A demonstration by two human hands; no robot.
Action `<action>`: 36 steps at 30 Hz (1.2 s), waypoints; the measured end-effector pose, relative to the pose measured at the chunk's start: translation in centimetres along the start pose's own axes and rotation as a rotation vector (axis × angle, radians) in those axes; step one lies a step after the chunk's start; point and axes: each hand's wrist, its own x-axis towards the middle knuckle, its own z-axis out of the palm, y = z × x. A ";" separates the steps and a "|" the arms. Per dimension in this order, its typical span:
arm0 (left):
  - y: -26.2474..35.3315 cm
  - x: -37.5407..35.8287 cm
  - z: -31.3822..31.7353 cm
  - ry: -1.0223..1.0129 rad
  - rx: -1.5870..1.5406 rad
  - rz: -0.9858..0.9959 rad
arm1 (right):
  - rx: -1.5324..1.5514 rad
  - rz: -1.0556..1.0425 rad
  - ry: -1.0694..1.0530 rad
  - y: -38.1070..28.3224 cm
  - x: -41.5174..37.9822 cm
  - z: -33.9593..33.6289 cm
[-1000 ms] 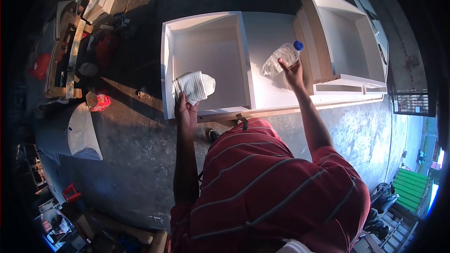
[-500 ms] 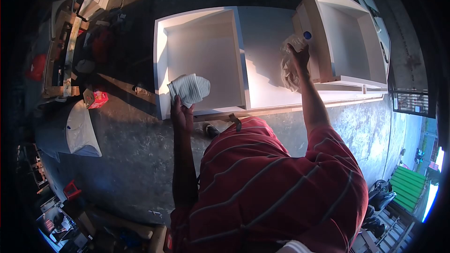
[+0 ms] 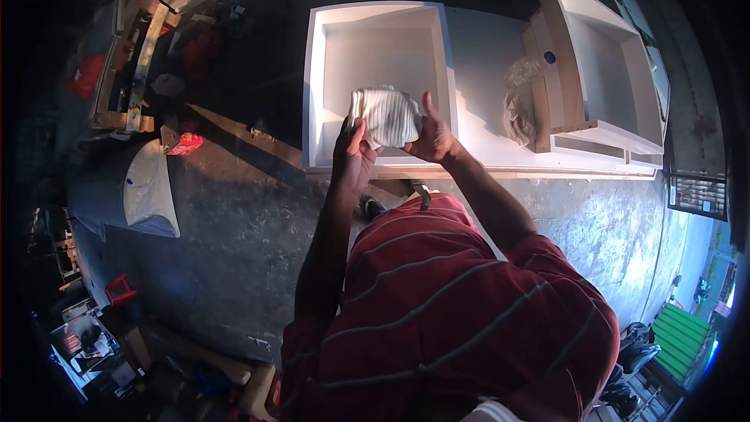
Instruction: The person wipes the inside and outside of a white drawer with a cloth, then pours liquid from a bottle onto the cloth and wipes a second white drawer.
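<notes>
A folded, striped white-and-grey cloth [image 3: 384, 117] is held over the near part of an open white cabinet box [image 3: 312, 94]. My left hand [image 3: 355, 152] is closed on the cloth's lower left, thumb in front. At its right edge is my right hand [image 3: 433, 139], thumb raised and apart, with fingertips reaching the cloth's lower corner. Part of those fingers is hidden, so how firmly they touch cannot be told. A crumpled pale cloth [image 3: 517, 119] lies on the white panel [image 3: 484, 109], and a clear plastic bottle with a blue cap [image 3: 549, 57] lies just above it.
A second open white box [image 3: 601, 62] stands on the panel's right end. To the left are a wooden frame [image 3: 144, 55], a red carton [image 3: 186, 143] and a pale covered object [image 3: 148, 195] on the concrete floor. A red stool [image 3: 119, 289] is at lower left.
My right hand has left the crumpled cloth and bottle and come left to the striped cloth. My left hand has raised the striped cloth slightly and moved it right. The view has shifted.
</notes>
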 end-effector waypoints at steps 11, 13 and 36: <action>4.5 1.5 -7.0 0.255 1.075 0.386 | -0.432 -0.437 0.545 -1.7 5.6 -6.1; 5.2 3.2 -8.9 0.259 1.209 0.470 | -0.495 -0.521 0.743 -4.3 7.8 -6.8; 5.9 9.1 -13.1 0.318 1.709 0.343 | -2.453 -0.283 0.156 4.3 15.8 -12.1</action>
